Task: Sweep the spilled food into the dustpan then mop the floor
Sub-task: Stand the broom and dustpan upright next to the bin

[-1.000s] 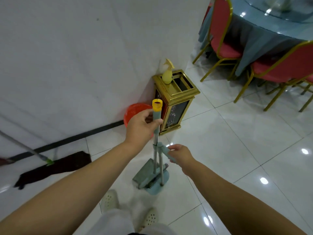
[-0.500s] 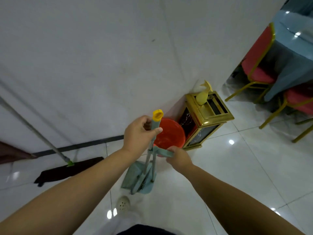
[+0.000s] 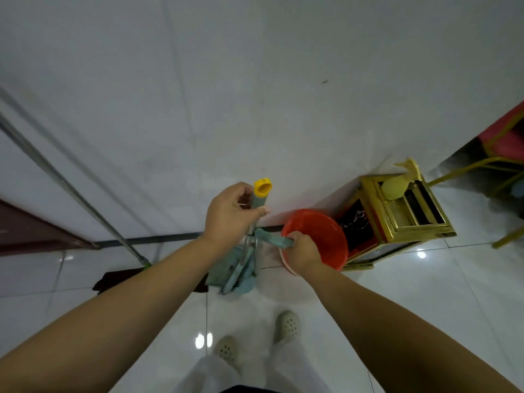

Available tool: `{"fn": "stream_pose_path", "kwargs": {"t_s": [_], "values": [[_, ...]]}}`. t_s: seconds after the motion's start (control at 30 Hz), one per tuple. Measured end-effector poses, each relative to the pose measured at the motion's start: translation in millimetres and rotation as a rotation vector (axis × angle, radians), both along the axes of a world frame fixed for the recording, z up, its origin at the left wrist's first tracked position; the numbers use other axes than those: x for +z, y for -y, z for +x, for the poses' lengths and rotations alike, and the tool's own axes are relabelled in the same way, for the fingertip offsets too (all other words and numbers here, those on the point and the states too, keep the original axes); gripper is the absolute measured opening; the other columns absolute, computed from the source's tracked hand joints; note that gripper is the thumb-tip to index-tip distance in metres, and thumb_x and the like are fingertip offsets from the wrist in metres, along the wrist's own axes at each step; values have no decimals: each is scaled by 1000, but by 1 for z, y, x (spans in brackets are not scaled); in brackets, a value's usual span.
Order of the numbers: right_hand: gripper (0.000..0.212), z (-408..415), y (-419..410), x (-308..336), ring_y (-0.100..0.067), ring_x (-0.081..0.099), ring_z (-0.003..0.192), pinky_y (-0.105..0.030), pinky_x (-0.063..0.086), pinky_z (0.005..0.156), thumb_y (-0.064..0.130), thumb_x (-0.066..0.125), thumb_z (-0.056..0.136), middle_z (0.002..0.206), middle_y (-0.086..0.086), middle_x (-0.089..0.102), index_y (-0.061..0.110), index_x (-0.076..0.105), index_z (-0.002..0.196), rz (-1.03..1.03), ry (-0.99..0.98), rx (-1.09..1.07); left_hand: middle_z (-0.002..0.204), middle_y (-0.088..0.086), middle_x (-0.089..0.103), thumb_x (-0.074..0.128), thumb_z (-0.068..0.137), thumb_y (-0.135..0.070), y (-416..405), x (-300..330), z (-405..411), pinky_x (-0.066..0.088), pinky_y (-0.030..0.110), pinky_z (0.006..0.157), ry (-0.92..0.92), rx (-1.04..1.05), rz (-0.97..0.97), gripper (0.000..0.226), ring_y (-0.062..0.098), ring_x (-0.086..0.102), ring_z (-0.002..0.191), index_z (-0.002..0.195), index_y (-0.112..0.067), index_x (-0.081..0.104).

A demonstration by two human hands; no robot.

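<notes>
**Op:** Holding both handles right now. My left hand point(image 3: 231, 215) is wrapped round the broom point(image 3: 256, 222) just under its yellow cap, and my right hand point(image 3: 302, 252) is clenched on the teal handle of the dustpan point(image 3: 224, 272), which sits on the floor point(image 3: 411, 293) by the wall, just beside the red bucket point(image 3: 320, 236).

**Spotter:** How do they feel likely to handle?

**Op:** Light, I'd judge. Thin metal shafts and plastic fittings, stiff enough to steer from the top. The pan looks clipped to the broom low down, so I'd keep the high grip and pull the two apart gently.

**Spotter:** And the mop?

**Op:** The mop point(image 3: 71, 191) leans on the wall to my left, well apart, untouched. I can't see any spilled food from here.
</notes>
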State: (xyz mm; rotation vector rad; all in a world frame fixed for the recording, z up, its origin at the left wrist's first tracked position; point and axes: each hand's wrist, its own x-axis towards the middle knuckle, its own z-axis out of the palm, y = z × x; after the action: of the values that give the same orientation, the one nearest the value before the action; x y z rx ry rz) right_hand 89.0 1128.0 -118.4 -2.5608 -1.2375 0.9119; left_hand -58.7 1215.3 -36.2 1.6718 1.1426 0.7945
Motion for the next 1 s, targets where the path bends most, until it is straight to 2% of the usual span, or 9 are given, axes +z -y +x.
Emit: {"fn": "stream_pose_path", "kwargs": {"t_s": [0.17,0.3,0.47,0.57,0.67,0.77,0.9,1.0], "values": [[34,27,-37,-7,-29,57,114,-30,43,94,13,48,93,124,-11,60,12,58,126,-12,-28,55,73,-12,64,84,67,-22,-24,-8,15,56,39,76,-80,63,-4,23,9,61,70,76,-18,63],[31,51,-63,-8,-29,58,114,-30,43,95,16,47,96,122,-13,63,9,61,123,-16,-46,121,79,-10,67,82,71,-21,-35,-10,36,56,34,80,-104,174,-35,21,10,65,79,80,-19,64],[28,77,-83,-8,-28,59,114,-28,43,93,9,51,94,119,-13,64,4,61,120,12,-163,139,83,-14,64,76,79,-20,-50,-8,65,50,17,76,-102,294,-44,17,4,61,83,88,-19,61],[29,87,-92,-8,-30,59,113,-30,43,94,10,54,92,119,-14,65,3,60,120,-7,-222,177,84,-16,60,72,83,-20,-53,-8,76,51,20,76,-107,372,-37,16,-2,58,82,91,-20,58],[29,94,-93,-8,-29,60,109,-32,47,91,11,57,90,118,-16,64,2,57,117,-25,-253,189,83,-15,59,70,84,-21,-47,-10,83,49,25,78,-118,431,-46,14,3,58,83,89,-20,57],[31,97,-86,-2,-29,60,108,-30,47,87,12,59,89,118,-16,64,1,56,117,-38,-251,194,84,-16,59,69,85,-20,-37,-12,83,47,19,77,-113,451,-66,13,2,57,84,91,-19,57],[34,101,-67,11,-27,59,111,-26,44,88,13,59,89,118,-13,63,2,54,122,-30,-220,197,99,-4,63,69,85,-13,-23,-11,75,49,25,90,-49,462,-85,22,11,60,95,105,-13,60],[28,100,-42,21,-25,59,112,-27,43,94,15,57,91,115,-9,63,7,56,118,-19,-227,180,107,-2,60,69,85,-12,-1,-8,63,46,23,89,-13,464,-117,34,12,57,97,117,-8,58]]}}
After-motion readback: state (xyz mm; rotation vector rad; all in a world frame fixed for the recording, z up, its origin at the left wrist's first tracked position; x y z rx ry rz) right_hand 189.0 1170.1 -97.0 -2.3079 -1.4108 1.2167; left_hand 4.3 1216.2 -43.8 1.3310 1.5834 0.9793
